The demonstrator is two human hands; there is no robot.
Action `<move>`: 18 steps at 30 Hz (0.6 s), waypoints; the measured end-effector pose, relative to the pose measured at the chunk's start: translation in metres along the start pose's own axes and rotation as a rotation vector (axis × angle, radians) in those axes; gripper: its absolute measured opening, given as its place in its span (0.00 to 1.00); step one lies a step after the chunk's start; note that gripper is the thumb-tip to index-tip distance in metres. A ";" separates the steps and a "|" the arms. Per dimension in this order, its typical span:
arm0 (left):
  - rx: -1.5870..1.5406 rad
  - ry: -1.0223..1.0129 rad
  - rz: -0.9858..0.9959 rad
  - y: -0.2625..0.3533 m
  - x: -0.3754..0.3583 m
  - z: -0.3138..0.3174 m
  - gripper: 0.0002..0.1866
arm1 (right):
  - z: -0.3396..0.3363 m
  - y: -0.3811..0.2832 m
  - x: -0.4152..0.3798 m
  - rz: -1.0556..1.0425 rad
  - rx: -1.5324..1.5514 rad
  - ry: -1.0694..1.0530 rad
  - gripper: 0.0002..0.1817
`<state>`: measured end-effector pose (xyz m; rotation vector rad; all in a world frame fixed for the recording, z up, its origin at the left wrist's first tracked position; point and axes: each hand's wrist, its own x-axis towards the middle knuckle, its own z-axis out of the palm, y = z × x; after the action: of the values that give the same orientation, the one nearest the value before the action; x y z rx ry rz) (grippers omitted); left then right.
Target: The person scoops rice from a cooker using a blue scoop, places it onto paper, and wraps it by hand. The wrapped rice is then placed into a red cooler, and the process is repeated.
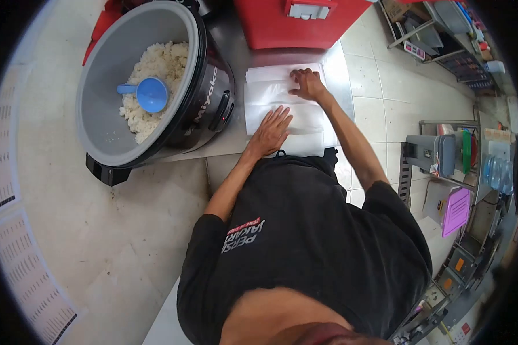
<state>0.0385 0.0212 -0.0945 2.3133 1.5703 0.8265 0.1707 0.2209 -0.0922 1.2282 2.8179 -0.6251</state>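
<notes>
Where glossy sheets (260, 102) overlap, the left hand (270, 133) lies flat.

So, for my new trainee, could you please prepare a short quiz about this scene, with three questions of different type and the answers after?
1. Multiple choice. What colour is the scoop lying on the rice?
A) green
B) blue
C) yellow

2. True or false? The right hand is at the white sheets, while the left hand is inside the cooker.

3. Fill in the blank. The brand word printed on the side of the cooker is ____.

Key:
1. B
2. False; the left hand rests on the white sheets.
3. Miyako
</notes>
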 end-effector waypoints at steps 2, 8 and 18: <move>-0.063 0.020 0.010 -0.011 -0.003 0.001 0.22 | 0.014 0.016 0.023 -0.130 -0.013 0.014 0.27; 0.004 0.226 -0.038 -0.035 0.039 -0.025 0.26 | -0.033 -0.024 -0.030 -0.221 0.186 0.038 0.08; 0.107 0.078 -0.095 -0.054 0.047 -0.051 0.30 | -0.010 -0.021 -0.062 -0.356 -0.070 0.506 0.03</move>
<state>-0.0198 0.0796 -0.0633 2.2831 1.7835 0.8382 0.2002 0.1684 -0.0654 0.9925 3.4864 -0.2301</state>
